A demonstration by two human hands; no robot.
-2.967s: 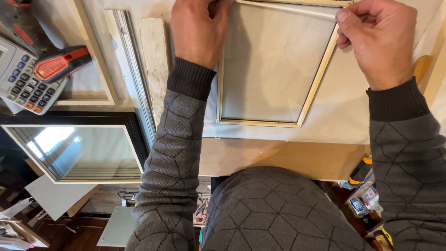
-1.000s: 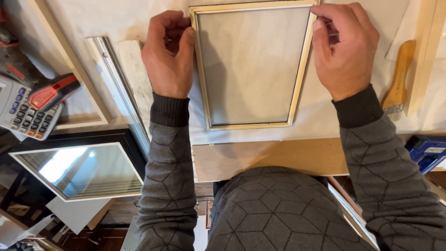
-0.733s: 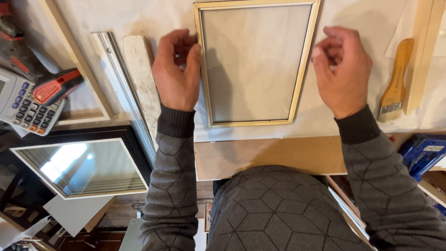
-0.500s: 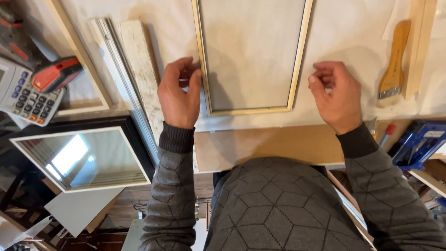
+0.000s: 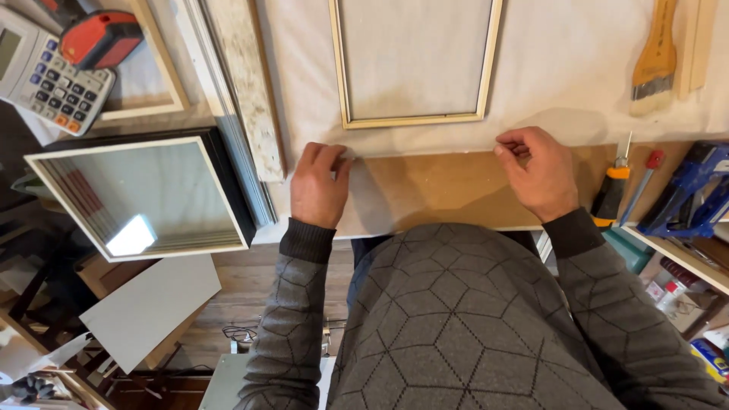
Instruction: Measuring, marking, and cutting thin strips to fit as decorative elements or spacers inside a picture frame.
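A light wooden picture frame [image 5: 414, 120] lies flat on a white sheet [image 5: 562, 91] that covers the workbench. My left hand [image 5: 319, 186] and my right hand [image 5: 535, 171] are both at the sheet's near edge, where it meets the bare brown board [image 5: 433, 186]. Each hand pinches that edge between thumb and fingers, the left below the frame's left corner, the right below its right corner. Neither hand touches the frame.
On the left are a calculator [image 5: 45, 72], a red and black tool [image 5: 99, 34], a black frame with glass [image 5: 144, 193] and pale mouldings [image 5: 243, 91]. To the right lie a paintbrush [image 5: 654, 57], an orange-handled screwdriver [image 5: 611, 190] and a blue tool [image 5: 687, 190].
Both hands left the frame's sides and slid toward me to the sheet's near edge. The view shifted, so the frame now sits higher in the picture.
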